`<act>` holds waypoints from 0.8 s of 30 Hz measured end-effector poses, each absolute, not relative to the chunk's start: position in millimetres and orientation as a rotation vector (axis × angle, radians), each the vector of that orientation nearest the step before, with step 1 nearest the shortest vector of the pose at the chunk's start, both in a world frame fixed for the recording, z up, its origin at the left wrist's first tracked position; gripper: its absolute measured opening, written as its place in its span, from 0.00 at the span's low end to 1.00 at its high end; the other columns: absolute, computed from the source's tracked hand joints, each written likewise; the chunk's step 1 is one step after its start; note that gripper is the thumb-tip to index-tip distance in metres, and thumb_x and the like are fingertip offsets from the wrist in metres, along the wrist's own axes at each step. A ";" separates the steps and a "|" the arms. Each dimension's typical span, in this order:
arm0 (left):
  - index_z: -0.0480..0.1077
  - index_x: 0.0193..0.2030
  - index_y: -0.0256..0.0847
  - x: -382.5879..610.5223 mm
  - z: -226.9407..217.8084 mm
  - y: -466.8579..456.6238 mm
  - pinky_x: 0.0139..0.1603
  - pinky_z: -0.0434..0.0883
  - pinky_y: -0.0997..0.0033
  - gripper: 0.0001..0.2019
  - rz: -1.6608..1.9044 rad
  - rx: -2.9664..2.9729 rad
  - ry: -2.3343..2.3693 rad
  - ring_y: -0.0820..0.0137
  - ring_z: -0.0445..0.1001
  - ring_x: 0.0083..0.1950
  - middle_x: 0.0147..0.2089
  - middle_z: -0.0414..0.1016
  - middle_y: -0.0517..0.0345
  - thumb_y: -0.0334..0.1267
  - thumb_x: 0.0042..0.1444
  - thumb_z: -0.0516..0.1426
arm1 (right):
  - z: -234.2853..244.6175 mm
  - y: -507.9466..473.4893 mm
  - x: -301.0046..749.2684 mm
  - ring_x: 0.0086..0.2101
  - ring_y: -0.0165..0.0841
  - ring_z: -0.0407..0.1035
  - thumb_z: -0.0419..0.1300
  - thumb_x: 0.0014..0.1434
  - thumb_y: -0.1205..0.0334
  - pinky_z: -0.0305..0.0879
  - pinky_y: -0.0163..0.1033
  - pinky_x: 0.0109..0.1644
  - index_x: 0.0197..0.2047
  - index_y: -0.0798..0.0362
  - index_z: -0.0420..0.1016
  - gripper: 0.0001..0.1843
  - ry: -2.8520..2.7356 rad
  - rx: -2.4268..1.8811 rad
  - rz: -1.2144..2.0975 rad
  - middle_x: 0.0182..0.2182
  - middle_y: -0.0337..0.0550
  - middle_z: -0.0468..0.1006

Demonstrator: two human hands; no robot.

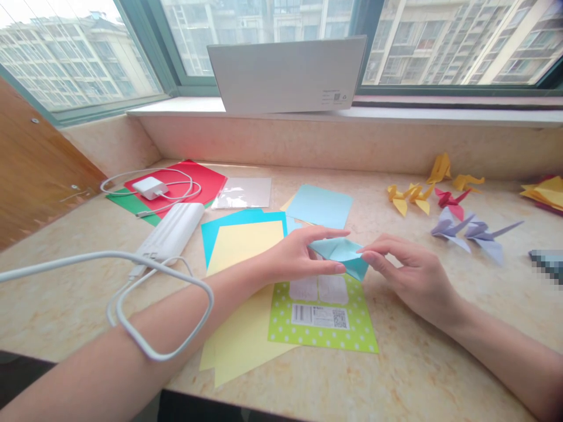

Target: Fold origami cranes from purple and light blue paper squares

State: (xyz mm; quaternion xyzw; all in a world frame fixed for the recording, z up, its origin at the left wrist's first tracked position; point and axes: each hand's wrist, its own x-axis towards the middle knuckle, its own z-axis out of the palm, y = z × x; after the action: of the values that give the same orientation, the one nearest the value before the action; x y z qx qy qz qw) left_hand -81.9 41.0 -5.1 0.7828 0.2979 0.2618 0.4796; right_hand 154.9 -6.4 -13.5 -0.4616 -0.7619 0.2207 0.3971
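A partly folded light blue paper [341, 253] is held just above the counter, between both hands. My left hand [299, 255] pinches its left side, thumb below and fingers stretched over the top. My right hand [407, 271] grips its right end with curled fingertips. Under the hands lies a green dotted sheet [323, 328] with a barcode label, on top of yellow sheets [241, 293]. A flat light blue square [320, 206] lies just beyond.
Folded paper cranes, yellow [409, 198], red [451, 200] and lilac [472, 231], stand at the right. A white power bank [169, 235] with cables, a charger [150, 187] on red and green sheets, and a white box [288, 76] on the windowsill are at the left and back.
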 end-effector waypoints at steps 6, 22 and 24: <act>0.77 0.50 0.42 -80.5 -4.0 41.9 0.40 0.76 0.71 0.14 0.715 2.001 0.568 0.63 0.75 0.55 0.52 0.78 0.47 0.43 0.60 0.60 | -15.2 -7.6 153.0 0.27 0.30 0.69 0.59 0.66 0.58 0.64 0.36 0.33 0.32 0.51 0.76 0.12 -1.965 -1.142 0.408 0.26 0.38 0.77; 0.81 0.41 0.40 -74.2 -11.5 39.9 0.53 0.74 0.60 0.08 0.955 2.199 0.495 0.65 0.79 0.47 0.43 0.83 0.50 0.35 0.61 0.58 | -17.4 -10.4 151.6 0.26 0.25 0.69 0.60 0.65 0.64 0.63 0.32 0.31 0.36 0.51 0.75 0.05 -2.064 -0.990 0.264 0.26 0.34 0.77; 0.80 0.41 0.39 -74.5 -10.2 39.5 0.50 0.75 0.64 0.09 0.932 2.167 0.521 0.67 0.80 0.45 0.43 0.83 0.49 0.35 0.62 0.57 | -16.6 -9.6 151.8 0.26 0.26 0.70 0.60 0.66 0.65 0.64 0.32 0.32 0.37 0.51 0.75 0.04 -2.077 -0.989 0.257 0.28 0.35 0.78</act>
State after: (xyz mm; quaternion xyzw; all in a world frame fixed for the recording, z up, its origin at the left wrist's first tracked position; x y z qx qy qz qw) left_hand -74.5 39.5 -10.2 0.8386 0.2015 0.3608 0.3550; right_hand 151.8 -9.6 -16.6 -0.3912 -0.8218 0.1016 0.4016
